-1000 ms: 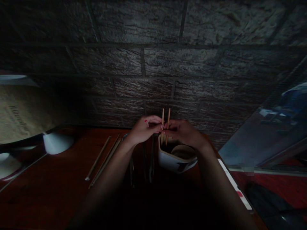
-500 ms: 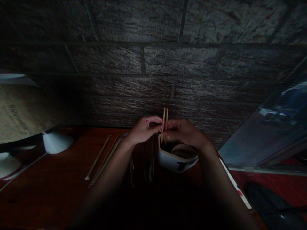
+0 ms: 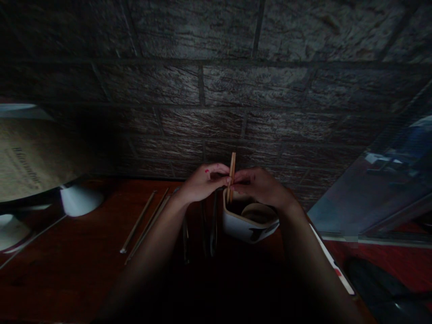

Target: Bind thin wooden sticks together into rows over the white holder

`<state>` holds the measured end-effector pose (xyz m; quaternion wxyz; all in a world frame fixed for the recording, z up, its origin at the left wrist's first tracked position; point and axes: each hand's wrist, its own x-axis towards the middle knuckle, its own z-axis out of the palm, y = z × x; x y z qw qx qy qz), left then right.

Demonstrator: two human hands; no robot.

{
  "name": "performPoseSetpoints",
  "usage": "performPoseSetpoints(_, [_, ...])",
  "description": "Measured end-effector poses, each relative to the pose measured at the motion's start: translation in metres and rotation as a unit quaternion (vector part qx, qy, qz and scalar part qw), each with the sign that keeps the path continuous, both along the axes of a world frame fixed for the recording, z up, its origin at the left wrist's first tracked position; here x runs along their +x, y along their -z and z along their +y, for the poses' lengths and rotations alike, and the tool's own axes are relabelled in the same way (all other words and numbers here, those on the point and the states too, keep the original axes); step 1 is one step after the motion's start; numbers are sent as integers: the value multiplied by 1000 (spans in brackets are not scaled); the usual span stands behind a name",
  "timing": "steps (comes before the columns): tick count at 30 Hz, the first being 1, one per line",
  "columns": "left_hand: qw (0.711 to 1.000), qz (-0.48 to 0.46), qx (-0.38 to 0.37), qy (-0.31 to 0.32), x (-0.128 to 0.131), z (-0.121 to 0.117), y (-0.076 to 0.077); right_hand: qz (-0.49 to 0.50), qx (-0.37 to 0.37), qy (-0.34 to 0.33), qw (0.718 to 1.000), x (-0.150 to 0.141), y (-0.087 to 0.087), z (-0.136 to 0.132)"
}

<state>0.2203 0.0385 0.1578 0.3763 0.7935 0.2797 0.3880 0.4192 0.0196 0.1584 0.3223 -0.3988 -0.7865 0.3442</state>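
Note:
Two wooden chopsticks stand nearly upright, side by side, with their lower ends inside a white square-sided holder. My left hand pinches them from the left between thumb and fingers. From the right, my right hand grips them too, its fingertips meeting the left ones. The holder has a dark mark on its front and a divider or round-edged piece inside; its depth is too dark to read. Left of it lie metal utensils, partly in shadow.
Several thin sticks lie on the wooden table at the left. Farther left stand a white cone-shaped base and a large tan printed object. A brick wall rises behind. A white flat strip lies along the right edge.
The two chopsticks, slightly apart before, are now pressed together. My right hand has shifted a little left; the left hand stays nearly in place.

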Motion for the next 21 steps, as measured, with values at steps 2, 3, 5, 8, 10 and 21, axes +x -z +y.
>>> performPoseSetpoints(2, [1000,1,-4,-8,0,0,0,-1,-4,-3,1000,0,0,0])
performPoseSetpoints(3, [1000,0,-6,-11,0,-1,0,0,-6,-4,1000,0,0,0])
performPoseSetpoints(5, [1000,-5,-16,-14,0,0,0,2,-5,-8,1000,0,0,0])
performPoseSetpoints(8, [999,-27,-44,-11,0,0,2,14,1,-20,1000,0,1,1])
performPoseSetpoints(10, [997,-39,-68,-9,0,1,3,20,0,-23,1000,1,2,1])
performPoseSetpoints(21, [999,-4,-24,-40,-1,1,2,3,-5,-12,1000,-1,2,2])
